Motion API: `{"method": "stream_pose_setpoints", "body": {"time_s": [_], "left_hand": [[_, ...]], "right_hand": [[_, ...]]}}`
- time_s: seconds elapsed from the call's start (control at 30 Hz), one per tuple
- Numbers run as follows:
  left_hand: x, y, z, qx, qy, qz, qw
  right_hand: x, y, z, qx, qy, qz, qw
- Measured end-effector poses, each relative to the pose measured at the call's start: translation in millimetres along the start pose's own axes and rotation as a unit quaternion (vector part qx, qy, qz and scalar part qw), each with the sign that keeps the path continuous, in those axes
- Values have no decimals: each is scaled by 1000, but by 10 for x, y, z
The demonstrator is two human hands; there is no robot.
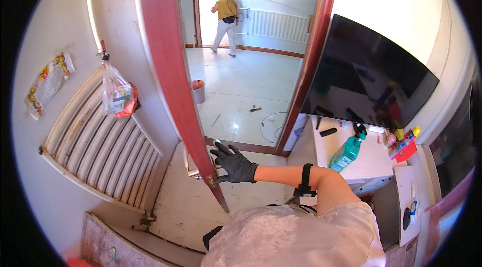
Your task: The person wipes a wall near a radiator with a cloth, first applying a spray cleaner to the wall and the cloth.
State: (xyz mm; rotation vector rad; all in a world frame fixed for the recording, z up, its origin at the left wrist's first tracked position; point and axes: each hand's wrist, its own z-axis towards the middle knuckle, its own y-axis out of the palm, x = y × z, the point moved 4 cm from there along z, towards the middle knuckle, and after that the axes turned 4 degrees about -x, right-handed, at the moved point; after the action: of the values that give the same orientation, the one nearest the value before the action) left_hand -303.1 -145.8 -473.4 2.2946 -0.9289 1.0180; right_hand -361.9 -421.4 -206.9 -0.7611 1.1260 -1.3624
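Observation:
My right hand (235,164), in a black glove, is at the edge of a red door (169,67). Its fingers are spread over the near side by the handle, and the thumb lies near the latch plate (211,180). The palm hides most of that handle, so its grip on it is unclear. On the door's other side a metal lever handle (192,172) shows. Low in the picture, a bit of black (211,237) beside the pale garment may be my left glove; the left hand itself cannot be made out.
A person (227,14) walks by the far doorway. A bucket (198,94), a brush (255,109) and a looped cable (262,127) are on the floor beyond the door frame (310,56). Left is a rusty radiator (109,154) with a hanging plastic bag (116,94); right, a television (369,75) and green bottle (345,154).

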Motion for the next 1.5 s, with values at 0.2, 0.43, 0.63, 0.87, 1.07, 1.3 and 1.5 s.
{"method": "stream_pose_setpoints", "body": {"time_s": [0.2,0.43,0.63,0.87,1.07,1.3,1.5], "left_hand": [[606,-244,-311,91,61,-30,993],[1409,-594,-1073,218,177,-58,958],[1814,-625,-1748,288,265,-67,918],[2053,-429,-2255,317,345,-62,882],[2077,-238,-2408,325,378,-64,864],[2340,-94,-1411,346,339,-55,873],[2256,-112,-1281,287,281,-88,912]], "right_hand": [[-304,4,308,-89,-77,23,993],[-277,34,350,-62,-118,53,990],[-148,21,236,-69,-110,63,990],[165,-150,-61,-69,-106,77,989],[597,-115,-340,-5,-110,211,971],[1103,-390,-1009,-19,68,112,991],[1010,-11,-1723,-324,151,104,928]]}}
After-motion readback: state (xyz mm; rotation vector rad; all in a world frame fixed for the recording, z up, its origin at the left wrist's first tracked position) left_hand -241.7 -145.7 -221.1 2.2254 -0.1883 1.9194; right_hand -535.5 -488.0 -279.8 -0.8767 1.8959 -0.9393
